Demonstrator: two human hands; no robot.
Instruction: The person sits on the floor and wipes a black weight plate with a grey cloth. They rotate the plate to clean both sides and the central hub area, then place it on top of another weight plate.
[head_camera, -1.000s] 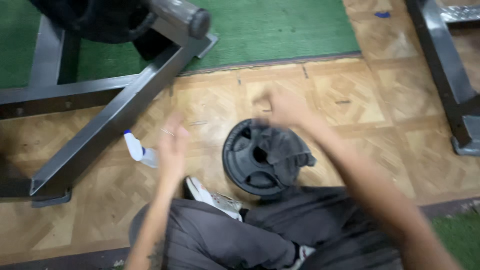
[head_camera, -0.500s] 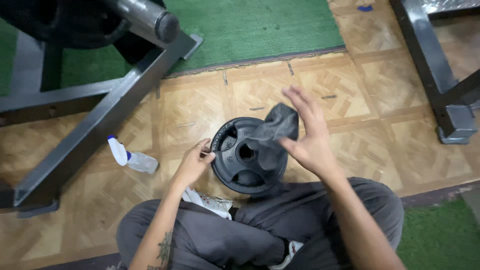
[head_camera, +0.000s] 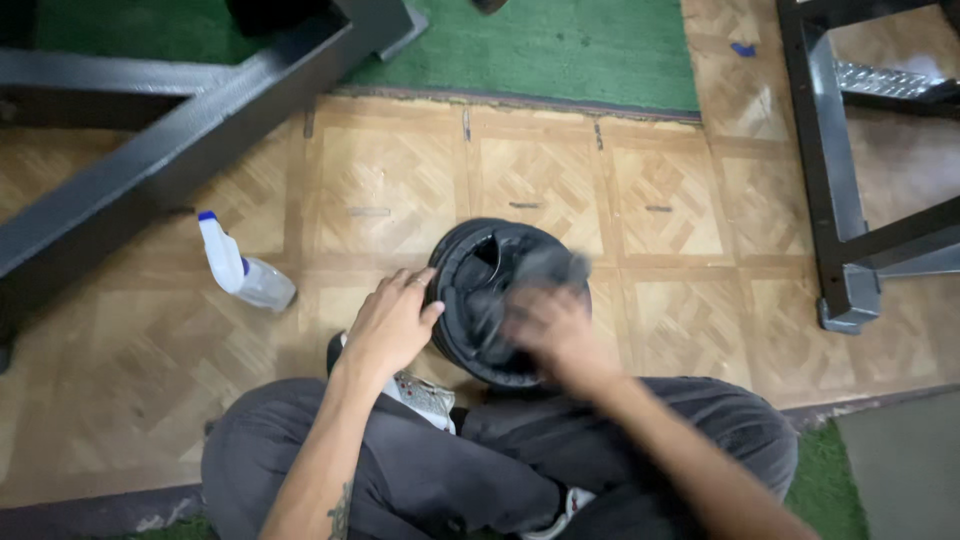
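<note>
A black weight plate lies flat on the wooden floor in front of my crossed legs. My left hand rests on its left rim, fingers curled over the edge. My right hand is blurred with motion and presses a dark grey cloth onto the top of the plate. The cloth covers the plate's right half and part of its centre hole.
A clear spray bottle with a blue tip lies on the floor to the left. A black steel rack beam slants across the upper left. Another black frame leg stands at the right. Green turf lies beyond the wood.
My right hand has come down from above the plate and now presses the cloth onto it. My left hand stays on the left rim. The camera has tilted down.
</note>
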